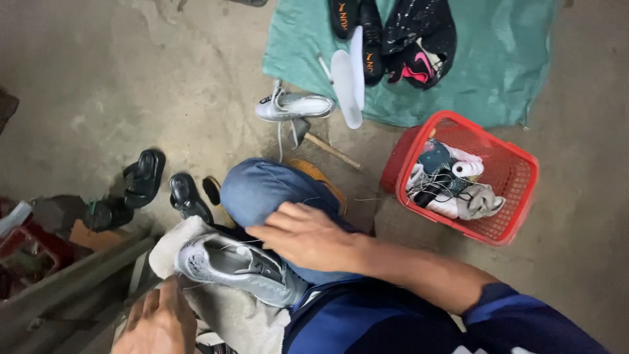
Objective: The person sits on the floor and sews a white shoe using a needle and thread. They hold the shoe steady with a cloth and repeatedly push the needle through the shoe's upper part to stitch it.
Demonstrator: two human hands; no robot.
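Silver shoe (239, 265) on white cloth (229, 308) across lap, steadied for thread work: right hand (304, 236) open, fingers resting at collar; left hand (157, 324) at toe, grip unclear; red basket (517, 196) and hammer (321, 144) near on floor.
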